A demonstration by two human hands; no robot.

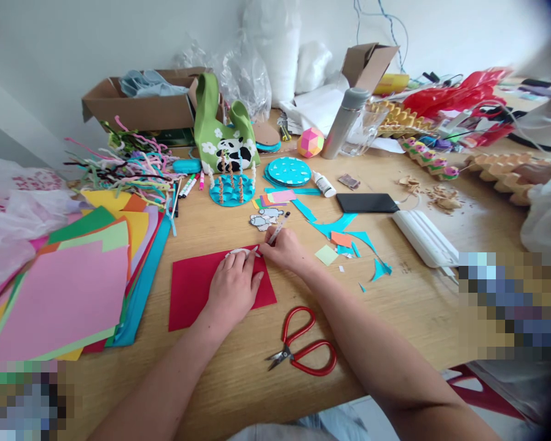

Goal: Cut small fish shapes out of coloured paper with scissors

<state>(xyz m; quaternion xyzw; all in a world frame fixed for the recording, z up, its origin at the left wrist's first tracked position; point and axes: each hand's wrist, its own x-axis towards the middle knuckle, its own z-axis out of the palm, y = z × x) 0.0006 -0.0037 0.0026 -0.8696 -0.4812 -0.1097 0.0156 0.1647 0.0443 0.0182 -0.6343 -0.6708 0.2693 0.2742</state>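
Observation:
A red sheet of paper (188, 288) lies on the table in front of me. My left hand (232, 282) rests flat on it, fingers stretched out over a white paper cutout (239, 252) near the sheet's top edge. Most of that cutout is hidden under the fingers. In my right hand (282, 248) is a slim whitish pen (279, 228) with a dark end, its tip down by the cutout's right side. Small grey paper cutouts (264, 218) lie just beyond my hands. Red-handled scissors (298, 352) lie spread apart on the table between my forearms.
Coloured paper sheets (73, 275) are stacked at left, below pipe cleaners (142, 162). Behind stand a green panda bag (224, 138), blue discs (288, 171), a glue bottle (324, 184) and a grey flask (344, 125). Blue scraps (333, 228), a black phone (367, 203) and a white power strip (425, 236) lie right.

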